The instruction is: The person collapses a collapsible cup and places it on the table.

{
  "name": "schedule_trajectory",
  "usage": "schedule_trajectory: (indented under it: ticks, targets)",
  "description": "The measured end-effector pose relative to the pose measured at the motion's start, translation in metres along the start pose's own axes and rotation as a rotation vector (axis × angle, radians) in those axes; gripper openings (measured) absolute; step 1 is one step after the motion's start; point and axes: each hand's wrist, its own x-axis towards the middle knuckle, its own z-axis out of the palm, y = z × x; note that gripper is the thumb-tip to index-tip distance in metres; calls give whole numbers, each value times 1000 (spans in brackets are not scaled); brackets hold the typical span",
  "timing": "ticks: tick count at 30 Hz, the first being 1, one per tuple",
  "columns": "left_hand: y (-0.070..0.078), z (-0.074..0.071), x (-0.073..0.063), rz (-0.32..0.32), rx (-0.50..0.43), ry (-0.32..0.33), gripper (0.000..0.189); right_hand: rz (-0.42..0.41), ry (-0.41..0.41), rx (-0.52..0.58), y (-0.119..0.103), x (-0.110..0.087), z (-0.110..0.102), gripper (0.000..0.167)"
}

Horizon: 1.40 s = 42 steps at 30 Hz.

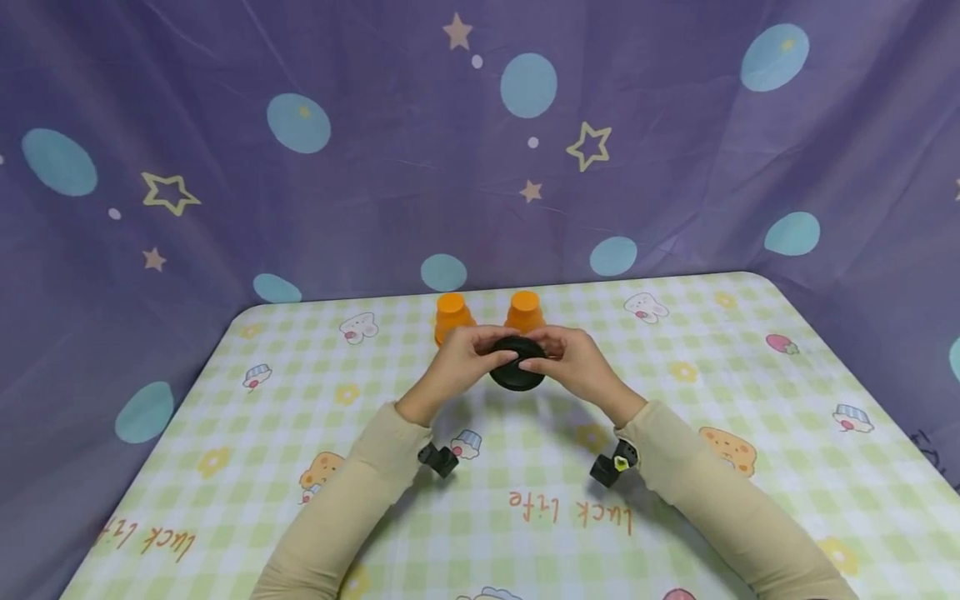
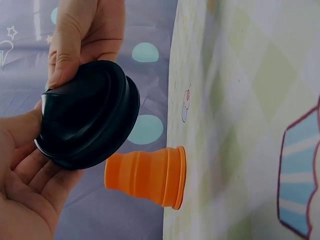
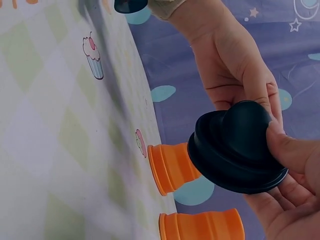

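Between both hands, above the table, is a dark round collapsible cup (image 1: pixel 517 377), partly folded flat, with stepped rings and a bulging middle. My left hand (image 1: pixel 459 360) grips its left side, thumb over the face and fingers behind. On the opposite side, my right hand (image 1: pixel 576 360) pinches the rim with its thumb across the front. The left wrist view shows the dark cup (image 2: pixel 82 117) tilted, its rings pushed unevenly. Just beyond the hands, two orange collapsible cups, a left one (image 1: pixel 452 310) and a right one (image 1: pixel 525 308), stand extended, wide rim down.
A green-and-white checked cloth (image 1: pixel 300 417) with cartoon prints covers the table. A purple curtain (image 1: pixel 375 208) with stars and blue ovals hangs right behind the far edge. Small black cameras, one on the left wrist (image 1: pixel 438 458) and one on the right (image 1: pixel 613 464), stick out inward.
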Motion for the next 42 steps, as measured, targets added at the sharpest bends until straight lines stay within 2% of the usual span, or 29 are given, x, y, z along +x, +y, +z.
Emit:
schedule_trajectory:
  ticks: [4,10,14,17,26,33,37,42]
  targets:
    - [1,-1,-1,7,-29,6,34,3,-6,44,2,0,-1,30]
    - [0,-4,-2,-6,-98,5,38,46,36,198,3,-1,-7,31]
    - [-1,-5,-1,-23,-98,21,38,40,84,307,4,1,-9,31]
    - [0,-3,1,-20,-88,35,36,26,100,347,5,1,-8,32]
    - [0,1,4,-7,7,112,30,21,132,351,5,1,-4,31]
    - [-4,4,5,51,53,191,23,19,146,311,1,2,-2,31]
    - [-7,5,4,45,17,173,26,35,149,318,2,0,-2,32]
    - [-3,4,2,-11,-69,132,30,32,135,317,4,1,-5,32]
